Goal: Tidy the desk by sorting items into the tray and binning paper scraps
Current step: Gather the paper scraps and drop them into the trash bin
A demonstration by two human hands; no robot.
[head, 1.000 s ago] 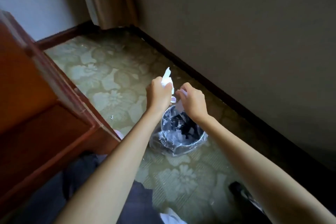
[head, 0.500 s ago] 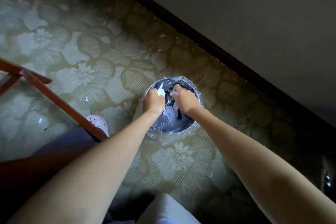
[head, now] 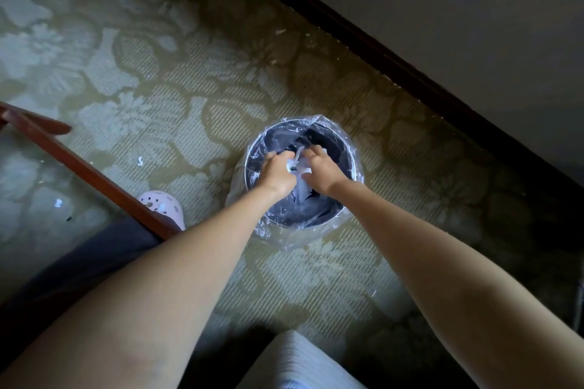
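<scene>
A round dark bin (head: 344, 148) lined with a clear plastic bag stands on the patterned carpet. Both my hands reach down into its mouth. My left hand (head: 278, 172) and my right hand (head: 320, 170) are close together, their fingers curled round white paper scraps (head: 295, 164) between them. More white paper (head: 305, 194) lies inside the bin below my wrists. The fingertips are partly hidden by the scraps.
A dark wooden desk edge (head: 79, 164) runs diagonally at the left. A pink perforated shoe (head: 161, 207) shows beside it. Small white paper bits (head: 140, 161) lie on the carpet. A dark skirting board (head: 395, 57) and wall run behind the bin.
My view swung down from the room corner onto the bin. Both hands dropped with the paper from above the rim into the bin's mouth.
</scene>
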